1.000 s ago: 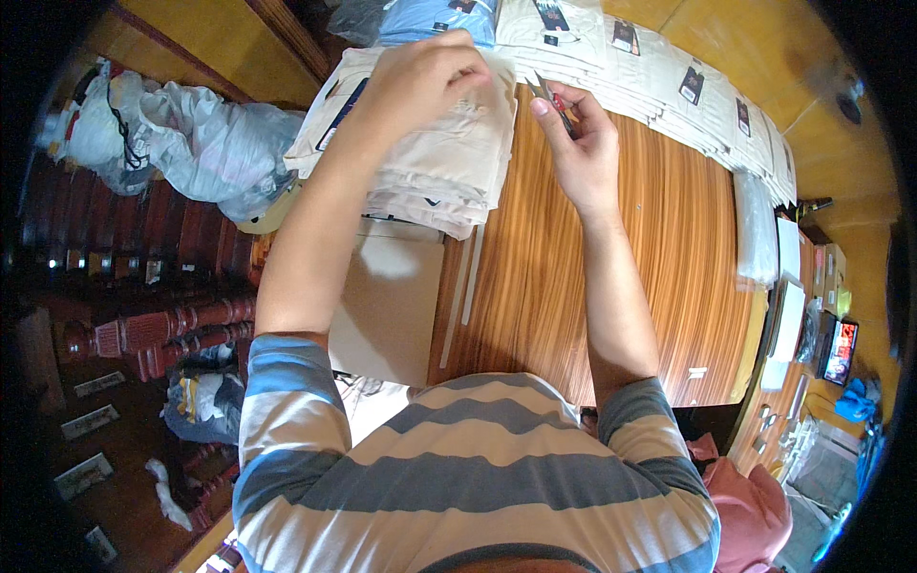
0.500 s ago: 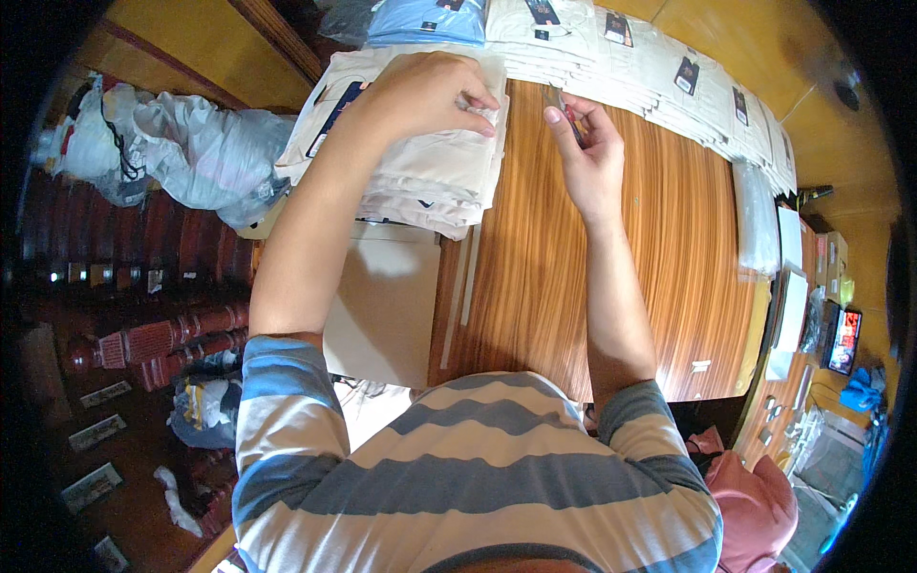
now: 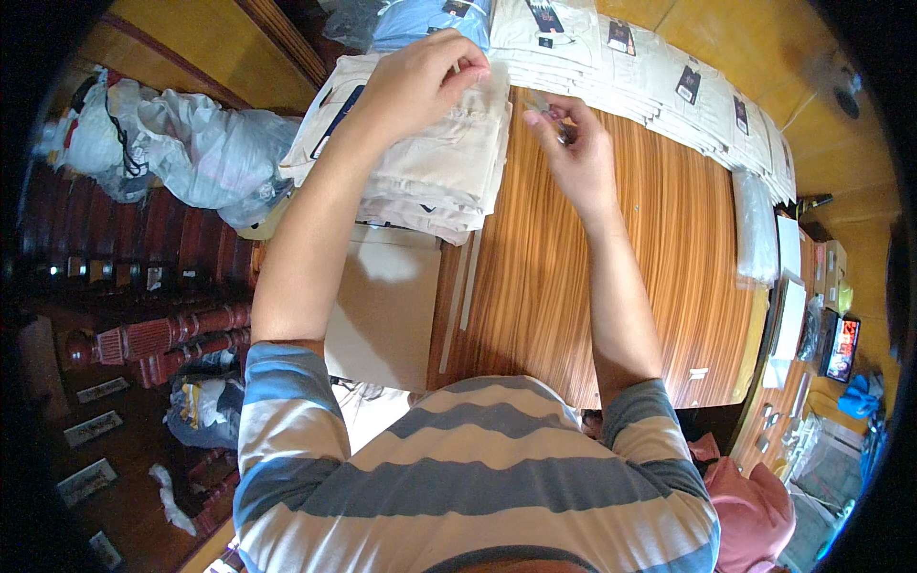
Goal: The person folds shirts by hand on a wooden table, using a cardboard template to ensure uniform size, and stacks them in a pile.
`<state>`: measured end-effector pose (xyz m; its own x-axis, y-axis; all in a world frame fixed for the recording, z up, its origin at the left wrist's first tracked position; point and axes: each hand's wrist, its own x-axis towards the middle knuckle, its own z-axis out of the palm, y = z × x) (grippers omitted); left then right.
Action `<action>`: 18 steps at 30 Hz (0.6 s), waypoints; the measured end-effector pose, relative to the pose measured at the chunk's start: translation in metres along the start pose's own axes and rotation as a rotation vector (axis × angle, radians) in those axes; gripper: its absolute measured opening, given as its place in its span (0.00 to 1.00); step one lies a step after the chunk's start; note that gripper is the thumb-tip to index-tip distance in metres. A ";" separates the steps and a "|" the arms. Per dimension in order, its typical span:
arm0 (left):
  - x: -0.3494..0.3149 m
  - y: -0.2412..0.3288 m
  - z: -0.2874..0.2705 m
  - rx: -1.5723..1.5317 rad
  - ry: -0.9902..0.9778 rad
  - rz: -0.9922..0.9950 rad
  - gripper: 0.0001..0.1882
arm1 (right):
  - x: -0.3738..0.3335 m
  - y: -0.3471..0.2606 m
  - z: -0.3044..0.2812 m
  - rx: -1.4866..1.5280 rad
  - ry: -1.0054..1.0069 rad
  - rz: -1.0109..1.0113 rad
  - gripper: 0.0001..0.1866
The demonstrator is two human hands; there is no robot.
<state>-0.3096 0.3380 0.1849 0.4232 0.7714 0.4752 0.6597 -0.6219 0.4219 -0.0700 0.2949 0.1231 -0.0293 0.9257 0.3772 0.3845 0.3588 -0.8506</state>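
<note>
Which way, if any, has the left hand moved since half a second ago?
Yes, upward in the picture: the left hand now overlaps the blue package, having been below it.

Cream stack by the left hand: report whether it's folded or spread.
Folded: the cream stack lies compact, with layered cloth edges showing along its near side.

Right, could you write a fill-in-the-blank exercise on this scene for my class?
The hand holding the tool is the ____ one.
The stack lies to the tool's ____.
The shirt at the bottom is patterned with ____.
The bundle between the plastic and the white row is ____.
Missing words: right; left; stripes; blue.
</note>
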 end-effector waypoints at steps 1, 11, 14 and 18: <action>0.000 -0.002 0.000 -0.027 0.035 -0.027 0.09 | 0.004 -0.005 0.003 -0.033 -0.038 -0.023 0.20; 0.004 -0.004 -0.002 -0.324 0.189 -0.108 0.10 | 0.040 -0.026 0.033 -0.201 -0.212 -0.186 0.18; 0.003 -0.001 -0.003 -0.366 0.195 -0.086 0.10 | 0.044 -0.020 0.042 -0.187 -0.185 -0.230 0.18; -0.005 0.008 -0.007 -0.382 0.176 -0.142 0.11 | 0.046 -0.017 0.050 -0.192 -0.161 -0.249 0.19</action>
<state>-0.3108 0.3287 0.1912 0.2112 0.8385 0.5022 0.4126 -0.5423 0.7319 -0.1237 0.3372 0.1364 -0.2831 0.8251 0.4890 0.5132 0.5611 -0.6495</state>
